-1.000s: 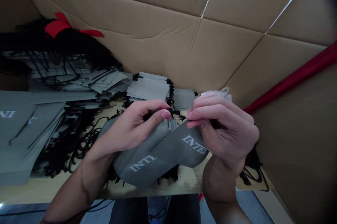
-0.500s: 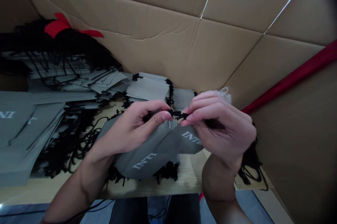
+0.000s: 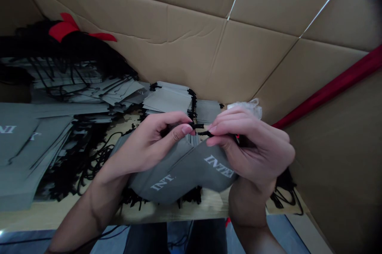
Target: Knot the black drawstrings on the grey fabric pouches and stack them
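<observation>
Two cord tips, nearly end to end above the table [image 3: 215, 208]

From where I stand, the left hand [image 3: 155, 138] is closed to a pinch, thumb against forefinger, with the upper cord end [image 3: 198, 126] poking out toward the other hand. The right hand [image 3: 253, 142] pinches as well, its fingers curled in, and the lower cord end [image 3: 203, 133] points back leftward from its grip. The two black tips lie just beside each other, one a little higher; whether they touch, I cannot tell.

The grey sheet [image 3: 185, 170] hangs bent beneath both hands, over the front part of the table, white letters showing on its left and right parts. Under its lower edge a black fringe [image 3: 193, 195] peeps out. Where the cord ends meet the sheet is hidden by the fingers.

Toward the back, near the cardboard wall [image 3: 185, 43], sits a stack [image 3: 167, 100] of grey pieces with black edges, a lower pile [image 3: 208, 111] beside it and some clear plastic [image 3: 253, 107] at its right. Over on the left lies a big heap [image 3: 18, 150] of grey sheets, and behind it a black bundle with a red band [image 3: 64, 30] on top.
</observation>
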Tool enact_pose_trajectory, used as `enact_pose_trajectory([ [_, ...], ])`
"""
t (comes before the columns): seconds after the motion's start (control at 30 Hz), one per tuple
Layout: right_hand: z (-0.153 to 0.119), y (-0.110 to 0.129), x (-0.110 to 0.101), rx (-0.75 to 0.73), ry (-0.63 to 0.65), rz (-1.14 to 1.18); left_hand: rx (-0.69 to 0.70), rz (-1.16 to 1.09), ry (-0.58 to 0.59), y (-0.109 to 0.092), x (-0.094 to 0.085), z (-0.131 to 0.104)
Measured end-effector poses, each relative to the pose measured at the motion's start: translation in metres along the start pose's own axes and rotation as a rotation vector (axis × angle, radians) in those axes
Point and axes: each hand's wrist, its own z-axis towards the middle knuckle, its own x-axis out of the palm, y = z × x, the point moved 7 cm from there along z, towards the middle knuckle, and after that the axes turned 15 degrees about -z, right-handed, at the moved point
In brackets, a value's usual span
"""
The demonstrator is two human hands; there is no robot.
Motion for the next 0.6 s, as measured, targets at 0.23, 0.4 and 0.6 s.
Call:
enact_pose_trajectory([
  [0.23,0.001,-0.006,0.007,0.073,0.128,-0.003,-0.008,0.014,0.001,0.0,0.0,0.0],
  [0.4,-0.001,-0.009,0.007,0.113,0.144,-0.007,0.003,0.034,0.001,-0.002,-0.001,0.001],
  [0.6,-0.006,-0.013,0.007,0.152,0.149,0.018,0.009,0.024,0.01,-0.002,0.0,0.002],
])
